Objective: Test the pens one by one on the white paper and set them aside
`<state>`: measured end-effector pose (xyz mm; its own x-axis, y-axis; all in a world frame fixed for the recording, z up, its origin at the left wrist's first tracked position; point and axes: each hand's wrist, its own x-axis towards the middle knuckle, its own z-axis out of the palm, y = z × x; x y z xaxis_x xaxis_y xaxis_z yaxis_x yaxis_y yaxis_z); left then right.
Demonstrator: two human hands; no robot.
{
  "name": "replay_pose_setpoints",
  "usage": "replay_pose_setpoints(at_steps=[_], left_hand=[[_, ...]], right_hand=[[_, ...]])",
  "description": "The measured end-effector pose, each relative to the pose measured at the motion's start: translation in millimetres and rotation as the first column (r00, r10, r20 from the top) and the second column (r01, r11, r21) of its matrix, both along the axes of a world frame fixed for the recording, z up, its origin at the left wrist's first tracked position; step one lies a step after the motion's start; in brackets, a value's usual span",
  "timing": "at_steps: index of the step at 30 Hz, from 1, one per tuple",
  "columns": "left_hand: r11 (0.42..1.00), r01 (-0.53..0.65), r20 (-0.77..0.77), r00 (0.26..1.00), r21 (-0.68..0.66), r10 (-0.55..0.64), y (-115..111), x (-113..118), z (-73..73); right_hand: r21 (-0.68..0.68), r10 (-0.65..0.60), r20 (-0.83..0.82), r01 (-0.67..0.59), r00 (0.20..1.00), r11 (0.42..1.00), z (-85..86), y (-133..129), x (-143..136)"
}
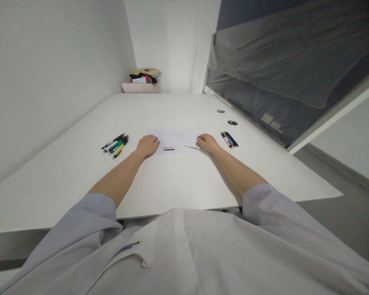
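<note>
Resting at the L edge of the white paper [174, 137] mid-frame, my L hand [148, 145] is palm-down, fingers about half-open & a bit bent, w/ nothing visible in their hold. My R hand [208, 142] is at the paper's R edge, fingers loosely curled; can't tell if they've got hold of the slim whitish piece [190, 146], whose R end lies right by them. Btwn my hands, on the lower part of the sheet nr centre frame, there's a short pale piece [168, 147] &, just below it, a thin black piece [168, 149], both lying flat. L of centre, nr my L hand but apart, a bunch of pens [118, 144] (blk, white, green, yellow) lies slantwise on the white table [178, 180]. R of centre, nr my R hand, a 2nd pen group [233, 140], mostly dark w/ white, reddish & blue bits, is packed close together. Above that grp, 2 round fittings [232, 123] sit in the tabletop. Upper L of centre, at the table's far end, is a pinkish box [140, 87] w/ stuff piled in.
</note>
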<state>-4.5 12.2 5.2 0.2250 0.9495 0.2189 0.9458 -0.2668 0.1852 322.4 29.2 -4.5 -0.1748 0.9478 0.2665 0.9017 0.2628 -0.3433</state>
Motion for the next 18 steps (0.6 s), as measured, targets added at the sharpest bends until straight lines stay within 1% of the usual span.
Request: replay_pose_setpoints(at_steps=[3,8,12,18], left_hand=[[0.998,-0.036,-0.040,0.999,-0.044,0.034,3.8,-4.9,-4.7],[0.998,-0.042,-0.039,0.998,-0.052,0.040,3.6,-4.1,-6.1],[0.999,-0.029,-0.021,0.999,-0.032,0.028,3.0,-4.3,-5.6],[0.999,-0.028,-0.059,0.998,-0.043,0.026,1.9,-3.8,-2.9]], right_hand=[[0.004,0.006,0.045,-0.006,0.999,1.000,-4.7,3.6,2.8],[0.032,0.015,0.069,-0.017,0.998,0.999,-9.5,5.2,3.2],[0.033,0.002,0.061,-0.004,0.998,0.999,-9.5,4.5,3.0],[0.031,0.009,0.062,-0.011,0.998,0.999,-7.3,2.6,2.0]])
